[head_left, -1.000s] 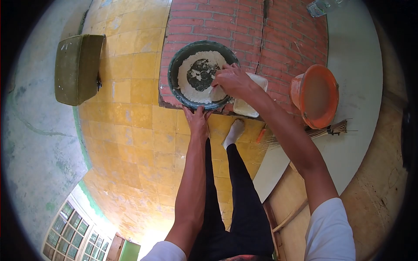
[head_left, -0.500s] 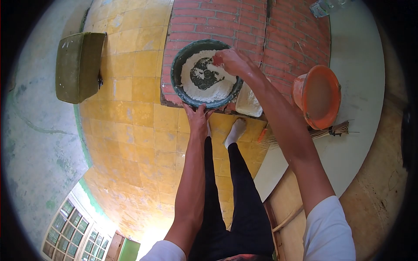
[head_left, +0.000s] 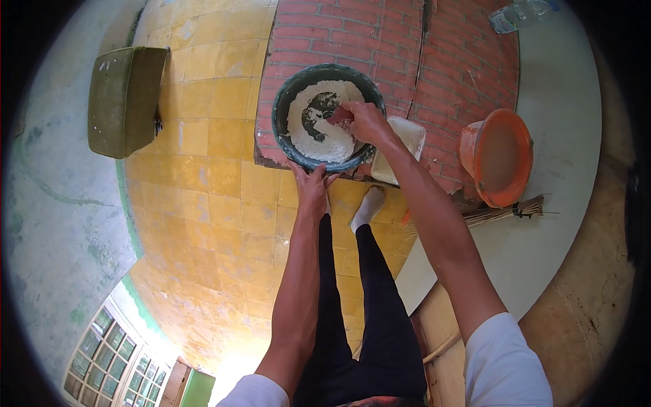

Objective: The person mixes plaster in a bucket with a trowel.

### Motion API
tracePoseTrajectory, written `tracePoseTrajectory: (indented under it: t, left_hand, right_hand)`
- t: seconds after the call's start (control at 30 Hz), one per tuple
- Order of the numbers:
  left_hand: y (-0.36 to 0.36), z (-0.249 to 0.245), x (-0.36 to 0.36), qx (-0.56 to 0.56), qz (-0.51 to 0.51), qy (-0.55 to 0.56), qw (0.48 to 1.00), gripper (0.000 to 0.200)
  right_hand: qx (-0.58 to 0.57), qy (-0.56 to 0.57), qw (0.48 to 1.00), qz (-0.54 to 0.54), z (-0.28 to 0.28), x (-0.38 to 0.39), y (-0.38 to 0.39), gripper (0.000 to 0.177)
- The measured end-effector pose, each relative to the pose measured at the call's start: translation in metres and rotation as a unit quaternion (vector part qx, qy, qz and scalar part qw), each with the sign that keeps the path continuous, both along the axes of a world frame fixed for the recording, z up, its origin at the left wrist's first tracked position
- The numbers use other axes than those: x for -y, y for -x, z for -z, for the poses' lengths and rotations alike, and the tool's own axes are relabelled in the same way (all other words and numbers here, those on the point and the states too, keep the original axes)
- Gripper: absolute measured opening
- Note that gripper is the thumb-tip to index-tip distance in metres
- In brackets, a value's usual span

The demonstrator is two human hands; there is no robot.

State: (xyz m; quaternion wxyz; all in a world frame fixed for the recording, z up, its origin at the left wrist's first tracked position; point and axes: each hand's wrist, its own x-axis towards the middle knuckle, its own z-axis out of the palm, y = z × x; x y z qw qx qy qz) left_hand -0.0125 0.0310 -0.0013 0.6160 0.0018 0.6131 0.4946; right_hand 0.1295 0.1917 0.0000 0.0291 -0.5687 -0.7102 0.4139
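A dark green basin [head_left: 279, 122] sits on the brick-patterned surface, with white powder [head_left: 319, 144] spread in a ring over its bottom and dark patches of the bottom showing through. My left hand [head_left: 312, 182] grips the basin's near rim, fingers over the edge. Inside the basin, my right hand [head_left: 368, 125] is closed around a small red flat tool [head_left: 340, 117], whose lower end meets the powder; its exact kind is hard to make out. Just right of the basin lies a whitish rectangular tray [head_left: 409, 136], partly hidden by my right forearm.
An orange bucket [head_left: 483, 163] of cloudy liquid stands at the right, above a bundle of sticks [head_left: 505, 211]. A clear plastic bottle [head_left: 508, 18] lies at the top right. On the yellow tiled floor [head_left: 224, 176], an olive padded stool [head_left: 112, 102] is at the left.
My right hand has moved with the red tool toward me, from the basin's upper right to its middle right. Powder has shifted over the bare patch. My left hand stays on the rim.
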Motion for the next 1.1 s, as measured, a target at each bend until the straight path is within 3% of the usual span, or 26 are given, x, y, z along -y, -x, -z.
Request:
tracePoseTrajectory:
  t: [0.07,0.13,0.23,0.37,0.57,0.63,0.83,1.1]
  left_hand:
    - [-0.001,0.003,0.002,0.006,-0.006,-0.006,1.000,0.100]
    - [-0.001,0.004,0.003,0.011,-0.012,-0.011,1.000,0.099]
    - [0.000,0.004,0.003,0.005,-0.002,-0.014,1.000,0.097]
    - [-0.002,0.002,0.003,0.009,0.002,-0.017,1.000,0.096]
    - [-0.008,0.000,0.006,-0.005,-0.002,-0.023,1.000,0.099]
    - [-0.007,0.000,0.004,-0.012,0.000,-0.026,1.000,0.100]
    - [-0.005,0.000,-0.002,-0.033,0.015,-0.013,0.999,0.102]
    - [-0.016,-0.009,0.004,-0.013,0.006,-0.026,1.000,0.101]
  right_hand:
    - [-0.020,-0.010,1.000,0.023,0.000,0.006,0.001,0.045]
    - [-0.091,0.097,0.990,0.035,-0.006,0.010,0.008,0.043]
    - [-0.085,0.043,0.993,0.071,0.026,0.023,0.029,0.039]
    - [-0.136,0.099,0.981,0.092,0.044,0.017,0.037,0.042]
    - [-0.211,0.254,0.921,0.206,0.040,0.014,0.050,0.040]
    - [-0.255,0.336,0.874,0.240,0.032,0.010,0.049,0.036]
    - [-0.309,0.389,0.827,0.263,0.034,0.003,0.042,0.040]
    - [-0.384,0.333,0.804,0.308,-0.009,0.015,-0.027,0.038]
